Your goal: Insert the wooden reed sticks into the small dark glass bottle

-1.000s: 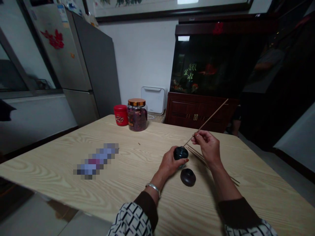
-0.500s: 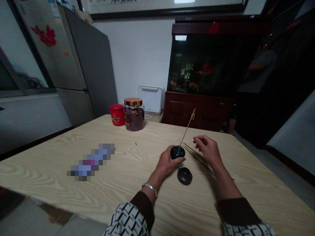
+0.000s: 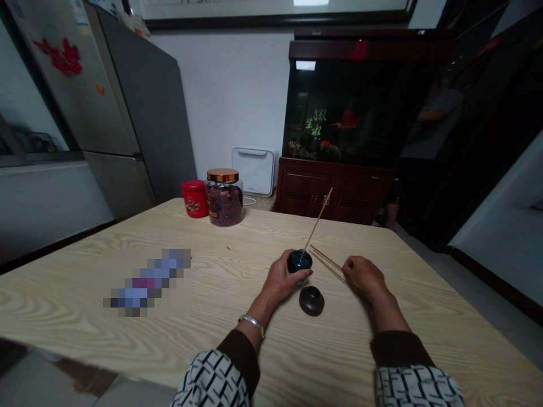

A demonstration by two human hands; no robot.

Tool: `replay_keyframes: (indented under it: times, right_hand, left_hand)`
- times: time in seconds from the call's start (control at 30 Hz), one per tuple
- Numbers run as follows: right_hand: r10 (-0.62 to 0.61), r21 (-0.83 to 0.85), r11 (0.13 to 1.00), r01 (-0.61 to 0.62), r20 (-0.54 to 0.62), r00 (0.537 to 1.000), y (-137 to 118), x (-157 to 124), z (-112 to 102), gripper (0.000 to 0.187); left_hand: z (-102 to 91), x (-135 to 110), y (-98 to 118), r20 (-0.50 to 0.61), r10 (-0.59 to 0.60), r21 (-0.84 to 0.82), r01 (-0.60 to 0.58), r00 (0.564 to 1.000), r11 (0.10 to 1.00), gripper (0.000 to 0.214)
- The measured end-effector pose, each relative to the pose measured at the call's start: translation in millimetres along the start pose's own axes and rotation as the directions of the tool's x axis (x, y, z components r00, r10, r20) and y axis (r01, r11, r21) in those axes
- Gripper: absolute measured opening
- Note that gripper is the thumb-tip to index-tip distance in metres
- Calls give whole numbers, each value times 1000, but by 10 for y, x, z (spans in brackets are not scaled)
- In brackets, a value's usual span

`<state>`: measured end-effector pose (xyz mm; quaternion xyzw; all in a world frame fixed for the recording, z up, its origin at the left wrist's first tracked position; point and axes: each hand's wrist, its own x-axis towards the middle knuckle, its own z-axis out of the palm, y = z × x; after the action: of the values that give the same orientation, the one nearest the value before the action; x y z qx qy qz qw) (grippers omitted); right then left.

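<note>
My left hand [image 3: 280, 281] grips a small, round, dark glazed pot [image 3: 299, 261] above the pale wooden table [image 3: 441, 322]. A thin wooden stick [image 3: 318, 220] rises from the top of the pot, tilted to the right. Its lower end is hidden where it meets the pot. The pot's dark round lid [image 3: 311, 301] lies just below my left hand. My right hand [image 3: 363, 277] rests on the table with its fingers curled and holds nothing. Several loose thin sticks [image 3: 327, 264] lie between the pot and my right fingertips.
At the table's far edge stand a glass jar of dried flowers [image 3: 224, 199] with a copper lid and a red tin [image 3: 194, 198]. A pixelated object [image 3: 146, 281] lies at the left. A person [image 3: 428, 135] stands in the dark at the right.
My right hand has let go of the stick and dropped to the table. The stick now stands more upright in the pot. The view has drifted slightly.
</note>
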<state>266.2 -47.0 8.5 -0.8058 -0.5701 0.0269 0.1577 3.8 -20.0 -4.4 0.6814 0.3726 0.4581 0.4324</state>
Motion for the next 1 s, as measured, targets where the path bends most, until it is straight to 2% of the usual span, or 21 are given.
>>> replay_keyframes:
  times: [0.2, 0.33, 0.4, 0.47, 0.5, 0.53, 0.57, 0.63, 0.67, 0.7, 0.77, 0.83, 1.0]
  right_hand:
    - [-14, -12, 1000, 14, 1, 1000, 0, -11, 29, 16]
    - [-16, 75, 997, 20, -55, 998, -16, -17, -18, 14]
    - [-13, 133, 991, 28, -115, 993, -16, -6, -115, 15]
    - [13, 303, 951, 66, -252, 968, -34, 5, -259, 13]
    - [56, 453, 885, 110, -337, 940, -60, 5, -341, 12]
    - [122, 620, 765, 175, -405, 906, -99, 0, -422, 13]
    - [192, 765, 594, 250, -436, 879, -154, -14, -497, 17]
    - [268, 911, 218, 351, -402, 876, -302, -61, -611, 25]
    - [269, 927, 69, 370, -374, 887, -390, -92, -645, 28]
    - [254, 926, -35, 375, -355, 900, -483, -124, -664, 30]
    - [212, 919, -135, 371, -339, 917, -665, -184, -666, 31]
    - [172, 912, -166, 376, -348, 921, -823, -228, -643, 29]
    - [129, 896, -123, 427, -412, 902, -1036, -265, -587, 26]
  left_hand:
    - [3, 6, -11, -3, 0, 0, 0, 1000, 1000, 60]
    - [3, 6, -31, 1, 18, -7, -18, 1000, 1000, 58]
    - [4, 4, -39, 4, 30, -16, -30, 1000, 999, 57]
    - [5, 2, -43, 7, 36, -21, -36, 999, 999, 57]
    - [6, 1, -44, 7, 35, -19, -35, 999, 999, 57]
    - [6, 1, -42, 7, 31, -15, -30, 1000, 999, 57]
    - [5, 0, -40, 7, 24, -11, -24, 1000, 1000, 58]
    - [3, -1, -33, 6, 14, -2, -14, 1000, 1000, 59]
    - [2, -2, -30, 6, 11, 2, -11, 1000, 1000, 59]
    - [0, -2, -28, 4, 11, 4, -11, 1000, 1000, 59]
    - [-2, -1, -26, 0, 15, 0, -15, 1000, 1000, 59]
    - [-3, 0, -26, 1, 23, -6, -23, 1000, 1000, 58]
    - [-7, 0, -12, 13, 25, -3, -25, 1000, 1000, 57]
